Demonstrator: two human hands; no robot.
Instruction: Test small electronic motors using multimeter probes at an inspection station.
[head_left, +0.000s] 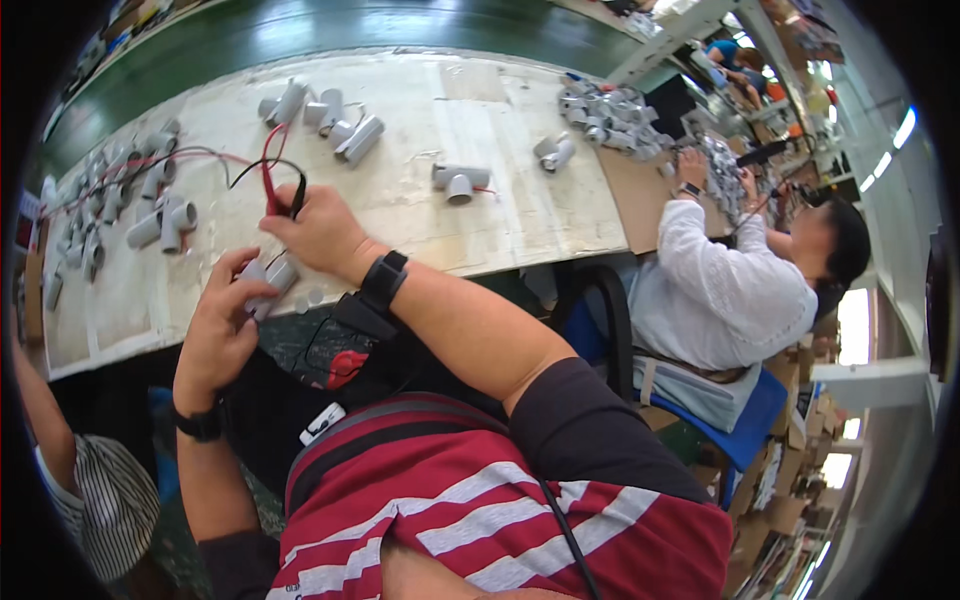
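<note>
My left hand (224,318) is closed round a grey T-shaped pipe fitting (281,274) at the table's near edge. Close above it, my right hand (327,232) grips a pair of test probes, a red one (268,186) and a black one (299,192). Their leads run left across the table. The tips are hidden by my fingers, so whether they touch the fitting I cannot tell. Just beyond my right hand lie several grey fittings (358,140). Another fitting (459,183) with a short red wire rests to the right.
Many grey fittings (118,185) crowd the left of the white worktable (400,90); a heap of them (610,118) sits at the far right. A seated co-worker (735,270) works there beside a blue chair (750,415). Another person in stripes (115,500) is at the lower left.
</note>
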